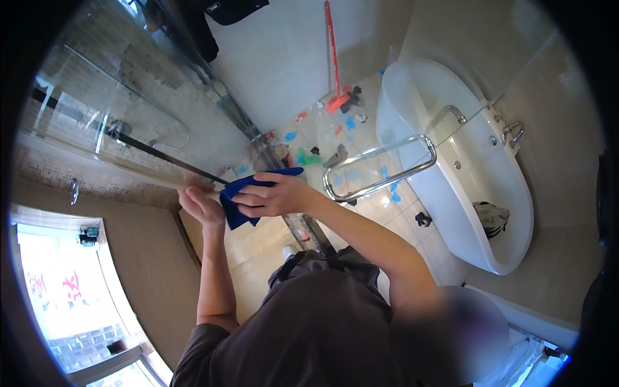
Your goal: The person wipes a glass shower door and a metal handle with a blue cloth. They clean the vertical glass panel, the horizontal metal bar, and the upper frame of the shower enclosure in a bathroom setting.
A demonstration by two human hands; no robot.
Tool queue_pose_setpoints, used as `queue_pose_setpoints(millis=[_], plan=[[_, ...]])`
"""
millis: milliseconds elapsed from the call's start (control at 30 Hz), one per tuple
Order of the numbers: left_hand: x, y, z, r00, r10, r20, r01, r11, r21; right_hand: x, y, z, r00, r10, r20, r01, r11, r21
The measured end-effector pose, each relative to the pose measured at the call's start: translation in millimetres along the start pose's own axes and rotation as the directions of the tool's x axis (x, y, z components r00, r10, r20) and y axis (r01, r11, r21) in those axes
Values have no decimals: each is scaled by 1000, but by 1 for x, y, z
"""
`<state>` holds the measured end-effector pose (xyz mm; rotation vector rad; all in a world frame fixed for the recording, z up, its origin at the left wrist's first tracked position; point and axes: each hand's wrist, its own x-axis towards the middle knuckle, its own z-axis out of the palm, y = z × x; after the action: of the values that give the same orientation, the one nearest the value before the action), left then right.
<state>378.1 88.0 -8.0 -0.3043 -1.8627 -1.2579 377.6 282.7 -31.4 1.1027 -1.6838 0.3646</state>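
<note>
My right hand (pixel 278 196) presses a folded dark-blue cloth (pixel 237 213) around the end of a clear glass panel (pixel 145 111). A black strip (pixel 169 158) runs along the glass up to the cloth. Just left of it, my left hand (pixel 205 205) grips the panel's pale edge (pixel 150 178); some of its fingers show blurred beyond the edge. A chrome door handle (pixel 382 169) on glass stands out to the right of my right hand.
A white bathtub (pixel 464 217) holds a grey cloth bundle (pixel 491 218). Coloured scraps (pixel 350 123) litter the tiled floor (pixel 382 213). A red long-handled tool (pixel 333 58) leans against the far wall. A metal floor track (pixel 309 230) lies near my feet; a bright window (pixel 67 290) is at left.
</note>
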Motion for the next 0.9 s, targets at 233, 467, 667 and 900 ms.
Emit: queue_pose_setpoints(millis=[233, 467, 667, 900], plan=[[-22, 2, -1, 995, -28, 94, 15, 991, 136, -48, -9, 3, 973, -2, 232, -9, 999, 43], [-19, 8, -7, 990, -81, 111, 68, 991, 116, -68, -28, 24, 942, -73, 329, 43, 994, 97], [-18, 9, -9, 993, -92, 75, 82, 989, 126, -135, -44, 47, 885, -141, 443, 82, 985, 149], [-21, 8, -4, 989, -83, 123, 69, 991, 119, -37, 12, -7, 901, -277, 334, 210, 952, 222]])
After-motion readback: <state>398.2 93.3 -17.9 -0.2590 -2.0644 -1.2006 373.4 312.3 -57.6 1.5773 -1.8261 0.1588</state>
